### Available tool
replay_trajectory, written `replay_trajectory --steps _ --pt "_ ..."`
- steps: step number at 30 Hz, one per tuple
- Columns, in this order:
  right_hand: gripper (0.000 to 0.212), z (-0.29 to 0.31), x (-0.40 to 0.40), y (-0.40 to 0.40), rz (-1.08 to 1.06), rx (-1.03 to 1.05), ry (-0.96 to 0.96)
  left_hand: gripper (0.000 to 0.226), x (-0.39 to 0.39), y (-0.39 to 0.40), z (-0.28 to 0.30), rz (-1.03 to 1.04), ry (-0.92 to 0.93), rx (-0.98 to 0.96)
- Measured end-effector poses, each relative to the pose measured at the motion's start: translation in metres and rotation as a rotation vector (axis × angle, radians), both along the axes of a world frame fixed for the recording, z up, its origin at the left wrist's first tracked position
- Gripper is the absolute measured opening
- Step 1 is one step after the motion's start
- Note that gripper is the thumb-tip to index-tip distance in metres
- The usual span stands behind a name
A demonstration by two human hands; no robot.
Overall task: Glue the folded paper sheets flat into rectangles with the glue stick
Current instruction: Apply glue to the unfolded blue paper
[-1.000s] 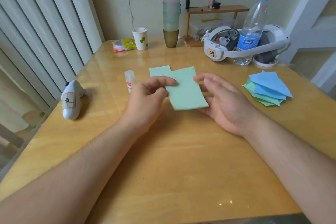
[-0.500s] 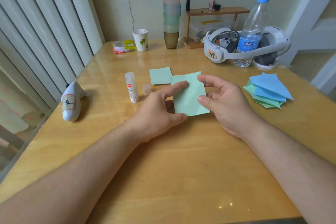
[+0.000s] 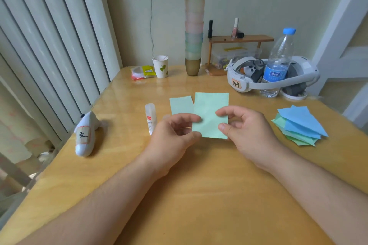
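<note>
A light green folded paper rectangle (image 3: 211,112) is lifted off the table at its middle, held by both hands. My left hand (image 3: 171,135) pinches its lower left edge between thumb and forefinger. My right hand (image 3: 247,131) pinches its right edge the same way. A second light green rectangle (image 3: 180,104) lies flat on the table just behind and to the left. The glue stick (image 3: 150,118) stands upright left of my left hand, uncapped, with its clear cap (image 3: 165,116) partly hidden behind my fingers. A stack of blue and green folded sheets (image 3: 298,125) lies at the right.
A white handheld device (image 3: 85,133) lies near the table's left edge. At the back stand a paper cup (image 3: 160,66), a tall stack of plastic cups (image 3: 194,30), a small wooden shelf (image 3: 239,39), a white headset (image 3: 272,77) and a water bottle (image 3: 278,61).
The green rectangle has been raised and turned upright between both hands. My left hand moved from lying on the sheet to pinching its edge. The view has tilted up a little.
</note>
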State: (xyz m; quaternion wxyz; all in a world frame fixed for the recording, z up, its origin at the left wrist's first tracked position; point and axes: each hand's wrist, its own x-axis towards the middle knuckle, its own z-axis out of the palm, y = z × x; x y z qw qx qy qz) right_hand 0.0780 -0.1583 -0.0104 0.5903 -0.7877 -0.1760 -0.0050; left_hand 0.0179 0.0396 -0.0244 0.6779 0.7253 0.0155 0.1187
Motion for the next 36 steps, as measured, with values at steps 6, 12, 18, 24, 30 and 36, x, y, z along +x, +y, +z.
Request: replay_trajectory --steps 6,12,18,24,30,36 --pt "0.030 0.019 0.040 0.034 -0.010 -0.141 -0.057 0.028 0.004 0.006 -0.004 0.085 0.035 0.046" --pt "0.031 0.003 0.085 0.098 -0.062 -0.131 -0.024 0.035 0.003 0.003 -0.004 0.147 -0.075 0.361" --pt "0.038 -0.012 0.098 0.113 -0.044 -0.507 -0.146 0.036 0.004 0.007 -0.007 0.176 -0.142 0.535" --pt "0.046 -0.024 0.094 0.110 -0.083 -0.653 -0.293 0.036 0.003 0.006 -0.005 0.159 -0.150 0.595" --pt "0.024 -0.006 0.067 0.059 -0.119 -0.688 -0.333 0.026 0.000 0.003 -0.006 0.095 -0.137 0.755" --pt "0.024 0.010 0.036 -0.033 -0.213 -0.755 -0.479 0.017 -0.008 -0.009 -0.006 0.045 -0.225 1.035"
